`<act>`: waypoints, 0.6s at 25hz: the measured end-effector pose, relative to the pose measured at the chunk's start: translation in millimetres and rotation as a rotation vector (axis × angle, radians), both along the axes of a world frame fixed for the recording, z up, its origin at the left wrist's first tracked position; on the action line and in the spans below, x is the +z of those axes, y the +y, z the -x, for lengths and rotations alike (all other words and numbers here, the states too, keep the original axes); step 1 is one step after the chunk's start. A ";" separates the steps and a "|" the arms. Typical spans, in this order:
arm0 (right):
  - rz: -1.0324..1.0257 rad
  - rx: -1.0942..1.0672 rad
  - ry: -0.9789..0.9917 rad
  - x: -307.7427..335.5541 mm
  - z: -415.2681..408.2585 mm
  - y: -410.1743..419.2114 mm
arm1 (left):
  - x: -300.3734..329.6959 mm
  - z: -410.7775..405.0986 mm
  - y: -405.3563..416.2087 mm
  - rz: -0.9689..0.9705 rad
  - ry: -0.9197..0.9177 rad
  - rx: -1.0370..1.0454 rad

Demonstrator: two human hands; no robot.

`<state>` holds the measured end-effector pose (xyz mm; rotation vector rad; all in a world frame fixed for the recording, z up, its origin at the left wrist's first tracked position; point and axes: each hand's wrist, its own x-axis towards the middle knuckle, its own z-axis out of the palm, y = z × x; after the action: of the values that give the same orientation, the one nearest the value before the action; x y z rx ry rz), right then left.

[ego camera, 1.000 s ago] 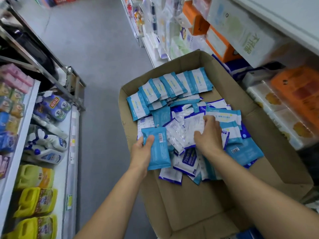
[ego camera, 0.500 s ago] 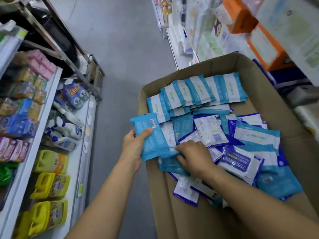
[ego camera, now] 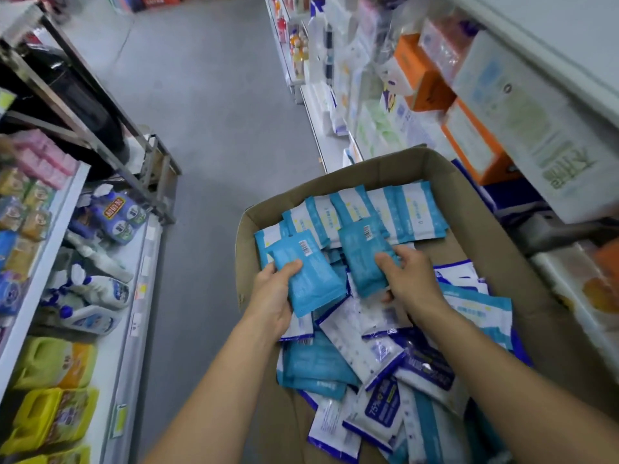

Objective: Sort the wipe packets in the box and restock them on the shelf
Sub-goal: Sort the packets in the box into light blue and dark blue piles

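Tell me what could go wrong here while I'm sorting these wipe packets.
1. Each hand, left hand and right hand, holds a slick blue packet by one end; either might slip back into the loose pile.
2. The neat row at the box's far end could be knocked askew.

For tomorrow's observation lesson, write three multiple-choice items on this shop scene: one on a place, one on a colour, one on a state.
1. Where does the neat row of blue-and-white wipe packets lie in the brown cardboard box?
A. far end
B. near end
C. outside it

2. What colour is the flat plastic packet in the left hand?
A. orange
B. teal blue
C. yellow

3. What is the right hand doing?
A. hanging idle
B. pressing the floor
C. gripping a teal packet

Answers: 1 A, the row lines the far wall; 2 B, its back is teal; 3 C, fingers curl round it.
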<state>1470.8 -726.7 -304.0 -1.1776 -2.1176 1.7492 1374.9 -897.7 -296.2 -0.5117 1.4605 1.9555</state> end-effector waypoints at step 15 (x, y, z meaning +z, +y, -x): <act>-0.494 0.392 -0.090 -38.1 38.1 99.0 | -9.3 49.4 128.4 0.618 0.697 -0.247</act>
<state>1432.7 -627.7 -342.0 -0.7552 -2.7589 1.1763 1325.5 -769.3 -305.5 0.1400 2.4536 1.5173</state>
